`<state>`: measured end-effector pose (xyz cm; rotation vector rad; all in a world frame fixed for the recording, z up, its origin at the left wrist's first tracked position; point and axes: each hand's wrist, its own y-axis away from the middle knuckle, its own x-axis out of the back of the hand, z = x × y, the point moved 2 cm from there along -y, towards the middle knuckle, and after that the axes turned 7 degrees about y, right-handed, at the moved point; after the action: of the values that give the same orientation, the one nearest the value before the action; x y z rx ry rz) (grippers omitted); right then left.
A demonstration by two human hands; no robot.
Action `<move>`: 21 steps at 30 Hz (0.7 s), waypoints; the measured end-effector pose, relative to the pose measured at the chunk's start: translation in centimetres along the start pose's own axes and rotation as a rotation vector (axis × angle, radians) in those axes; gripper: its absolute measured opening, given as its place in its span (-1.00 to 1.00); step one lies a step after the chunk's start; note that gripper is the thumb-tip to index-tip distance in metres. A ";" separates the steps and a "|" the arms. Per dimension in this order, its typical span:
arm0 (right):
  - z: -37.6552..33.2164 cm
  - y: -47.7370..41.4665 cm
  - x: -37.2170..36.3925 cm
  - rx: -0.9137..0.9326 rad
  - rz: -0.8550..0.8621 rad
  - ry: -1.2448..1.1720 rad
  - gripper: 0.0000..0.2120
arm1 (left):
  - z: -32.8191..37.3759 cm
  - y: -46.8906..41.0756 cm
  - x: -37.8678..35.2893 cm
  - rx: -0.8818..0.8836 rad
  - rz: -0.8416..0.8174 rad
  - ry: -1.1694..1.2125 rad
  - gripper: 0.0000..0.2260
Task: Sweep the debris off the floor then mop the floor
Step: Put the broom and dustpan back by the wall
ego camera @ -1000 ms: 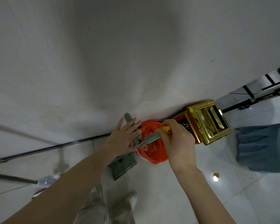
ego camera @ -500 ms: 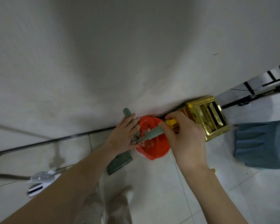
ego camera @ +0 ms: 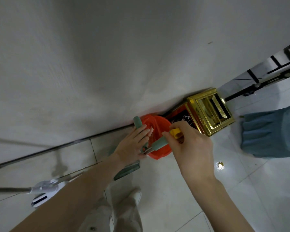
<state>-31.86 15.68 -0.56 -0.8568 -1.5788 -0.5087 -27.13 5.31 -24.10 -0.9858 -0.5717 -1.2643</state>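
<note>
Head view: both hands at the red plastic bin [ego camera: 157,122] by the wall [ego camera: 107,64]
My right hand [ego camera: 191,146] curls round the green broom handle with a yellow end cap [ego camera: 159,142], which slants across the bin's mouth down toward my left hand [ego camera: 132,144]; that hand lies flat, fingers straight and together, on the green dustpan's upright handle [ego camera: 137,122]; the white flat mop [ego camera: 43,186] lies well off left, nearer my left hand

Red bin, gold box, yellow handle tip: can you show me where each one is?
red bin [ego camera: 157,122]: head view, on the red liner inside it.
gold box [ego camera: 213,109]: head view, on its shiny top panel.
yellow handle tip [ego camera: 174,131]: head view, on the yellow end cap.
</note>
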 end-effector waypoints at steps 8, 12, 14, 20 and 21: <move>1.0 0.2 0.0 -0.020 0.021 -0.002 -0.83 | 0.8 -0.8 -0.6 0.086 -0.134 -0.078 -0.35; 1.1 0.4 -0.3 -0.023 0.063 -0.008 -0.82 | 0.1 -1.9 -0.2 0.022 -0.174 -0.043 -0.38; 1.1 0.4 -0.4 -0.028 0.088 -0.011 -0.82 | -0.3 -2.2 -0.2 0.008 -0.182 0.007 -0.35; 0.6 0.2 -1.1 -0.055 0.144 -0.015 -0.81 | -0.9 -2.7 0.0 -0.038 -0.100 0.052 -0.34; 0.6 0.3 -1.2 -0.056 0.154 -0.017 -0.81 | -0.7 -2.8 0.0 -0.044 -0.079 0.053 -0.37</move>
<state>-32.03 16.03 -1.84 -1.0191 -1.5060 -0.4379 -29.87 4.68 -23.66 -0.9707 -0.5483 -1.3743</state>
